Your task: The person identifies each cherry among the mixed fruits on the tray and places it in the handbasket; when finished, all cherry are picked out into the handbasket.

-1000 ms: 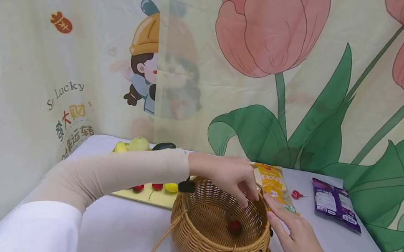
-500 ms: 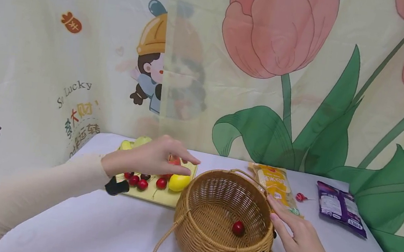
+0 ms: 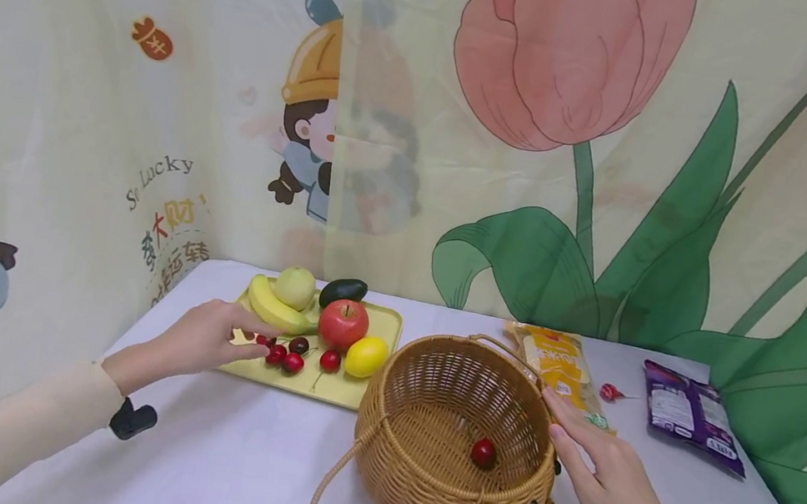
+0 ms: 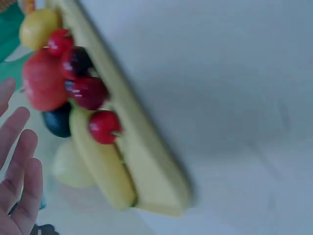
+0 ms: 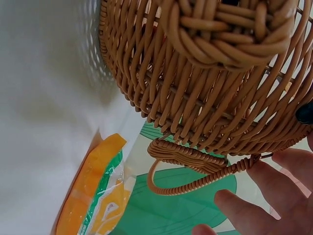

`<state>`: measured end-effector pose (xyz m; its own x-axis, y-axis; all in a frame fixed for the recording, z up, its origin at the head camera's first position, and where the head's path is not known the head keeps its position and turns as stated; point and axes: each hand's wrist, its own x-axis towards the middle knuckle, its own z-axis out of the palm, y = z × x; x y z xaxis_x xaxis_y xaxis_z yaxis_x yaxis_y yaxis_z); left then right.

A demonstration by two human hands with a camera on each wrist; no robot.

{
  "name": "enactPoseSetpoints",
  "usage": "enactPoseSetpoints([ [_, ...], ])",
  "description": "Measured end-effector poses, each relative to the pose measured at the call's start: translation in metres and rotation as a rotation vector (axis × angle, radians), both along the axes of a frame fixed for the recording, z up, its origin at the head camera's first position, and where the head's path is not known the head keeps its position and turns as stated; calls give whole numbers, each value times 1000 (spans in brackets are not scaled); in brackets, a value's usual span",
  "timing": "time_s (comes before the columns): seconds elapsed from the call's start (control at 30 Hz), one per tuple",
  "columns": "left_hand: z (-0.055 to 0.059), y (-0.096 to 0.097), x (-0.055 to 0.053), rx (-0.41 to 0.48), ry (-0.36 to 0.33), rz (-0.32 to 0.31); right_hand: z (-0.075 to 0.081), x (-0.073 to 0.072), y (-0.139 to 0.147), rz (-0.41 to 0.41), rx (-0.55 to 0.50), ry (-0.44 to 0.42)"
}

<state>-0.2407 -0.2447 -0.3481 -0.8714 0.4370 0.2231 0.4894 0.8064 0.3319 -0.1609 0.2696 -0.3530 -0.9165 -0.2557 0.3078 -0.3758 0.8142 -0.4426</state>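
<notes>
My left hand [image 3: 207,336] hovers at the left side of a yellow tray [image 3: 281,387], thumb and fingers apart beside several red cherries [image 3: 293,363]. In the left wrist view its fingers [image 4: 25,161] are spread and hold nothing. The tray also bears a banana [image 3: 274,309], a red apple [image 3: 343,325], a lemon [image 3: 366,357], a pale green round fruit [image 3: 296,287] and a dark oval fruit [image 3: 343,292]. My right hand [image 3: 607,470] rests with extended fingers against the rim of a wicker basket [image 3: 412,488]. One cherry [image 3: 484,454] lies inside the basket.
Behind the basket lies a yellow snack bag [image 3: 557,368]. Farther right are a red lollipop [image 3: 610,393] and a purple packet [image 3: 693,418]. The basket's looped handle [image 3: 325,486] hangs at its front left. A printed curtain [image 3: 526,242] closes off the table's back.
My left hand has moved from over the basket leftward to the cherries on the tray, uncovering the fruit. The right hand stays at the basket rim. The cherry in the basket shows more fully.
</notes>
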Motion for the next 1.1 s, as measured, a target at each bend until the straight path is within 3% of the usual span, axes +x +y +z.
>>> enactPoseSetpoints([
  [0.13,-20,-5,-6,-74,5,-33,0,0,1,-1,4,3],
  [0.23,-28,1,-8,-109,43,-72,-1,0,0,2,7,9],
  [0.4,-33,11,-11,-130,84,-65,-1,0,-1,7,6,18],
  [0.57,-38,15,-14,-139,58,-20,-1,0,-1,1,4,11],
  [0.8,-43,21,-21,-150,59,-29,0,-1,0,-15,-2,-26],
  [1.1,-49,27,-22,-169,63,-23,-1,1,0,-5,-5,9],
])
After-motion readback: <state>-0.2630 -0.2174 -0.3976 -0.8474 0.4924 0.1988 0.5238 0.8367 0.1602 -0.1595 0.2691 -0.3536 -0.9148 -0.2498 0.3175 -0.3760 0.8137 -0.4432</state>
